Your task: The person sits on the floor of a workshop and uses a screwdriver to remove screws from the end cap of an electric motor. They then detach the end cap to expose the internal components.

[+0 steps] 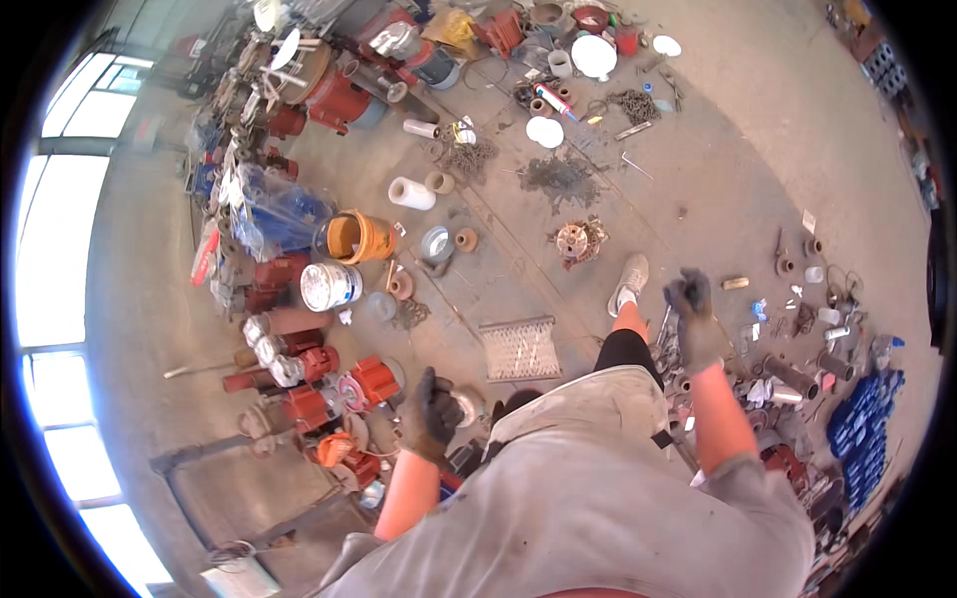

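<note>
My left hand (433,414), in a dark glove with a pale cuff, hangs at my left side with its fingers loosely bent and apart. Nothing shows in it. Below it in the picture's depth lie a whitish ring-shaped part (467,406) and a red motor housing (371,383). My right hand (688,295), gloved the same way, is held out in front of my right side, fingers loosely curled, with no object visible. Ahead of my shoe (630,283), a round rusty metal part with a copper-coloured centre (573,240) sits on the floor, apart from both hands.
A slatted metal grate (521,349) lies before me. Left stand an orange bucket (361,237), a white bucket (331,286) and several red motors. Chains (634,105) and a dark stain (560,179) are ahead. Pipes (791,377) and a blue pile (863,431) lie right.
</note>
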{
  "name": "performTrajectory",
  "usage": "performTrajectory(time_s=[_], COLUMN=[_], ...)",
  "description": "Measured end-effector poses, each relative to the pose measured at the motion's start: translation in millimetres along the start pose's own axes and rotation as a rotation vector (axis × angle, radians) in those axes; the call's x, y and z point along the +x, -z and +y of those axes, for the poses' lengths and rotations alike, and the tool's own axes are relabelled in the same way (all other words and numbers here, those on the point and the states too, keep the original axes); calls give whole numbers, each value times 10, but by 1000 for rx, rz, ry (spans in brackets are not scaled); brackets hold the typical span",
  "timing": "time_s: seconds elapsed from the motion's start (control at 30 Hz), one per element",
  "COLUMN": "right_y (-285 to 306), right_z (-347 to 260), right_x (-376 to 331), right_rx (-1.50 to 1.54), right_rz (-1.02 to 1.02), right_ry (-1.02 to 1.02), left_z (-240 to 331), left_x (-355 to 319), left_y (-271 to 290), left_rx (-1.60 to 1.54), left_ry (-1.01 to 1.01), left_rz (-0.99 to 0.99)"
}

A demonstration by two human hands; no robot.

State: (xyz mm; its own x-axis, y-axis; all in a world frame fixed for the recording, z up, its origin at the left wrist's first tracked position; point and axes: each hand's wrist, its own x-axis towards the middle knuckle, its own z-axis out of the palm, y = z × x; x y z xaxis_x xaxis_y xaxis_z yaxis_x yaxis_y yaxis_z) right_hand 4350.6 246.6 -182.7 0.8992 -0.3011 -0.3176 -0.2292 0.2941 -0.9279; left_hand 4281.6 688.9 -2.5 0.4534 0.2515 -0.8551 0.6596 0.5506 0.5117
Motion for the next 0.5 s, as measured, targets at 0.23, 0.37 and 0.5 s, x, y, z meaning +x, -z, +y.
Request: performTrajectory(time_s=[0.23, 0.37, 0.5], right_y=[-553, -981, -1067], right_z=[-792, -743, -287], right_x=[2475, 3241, 3637], right_rx=[-132, -67, -69], right_rz=[-230, -327, -244], right_ry=[47, 109, -125], left_z=[816, 831, 707], left_x=[-41, 856, 2079], left_y=[-2022, -2445, -2933], left_rx=[616, 887, 1297], left_ry=[-80, -164, -144], left_rz=[-106, -212, -387])
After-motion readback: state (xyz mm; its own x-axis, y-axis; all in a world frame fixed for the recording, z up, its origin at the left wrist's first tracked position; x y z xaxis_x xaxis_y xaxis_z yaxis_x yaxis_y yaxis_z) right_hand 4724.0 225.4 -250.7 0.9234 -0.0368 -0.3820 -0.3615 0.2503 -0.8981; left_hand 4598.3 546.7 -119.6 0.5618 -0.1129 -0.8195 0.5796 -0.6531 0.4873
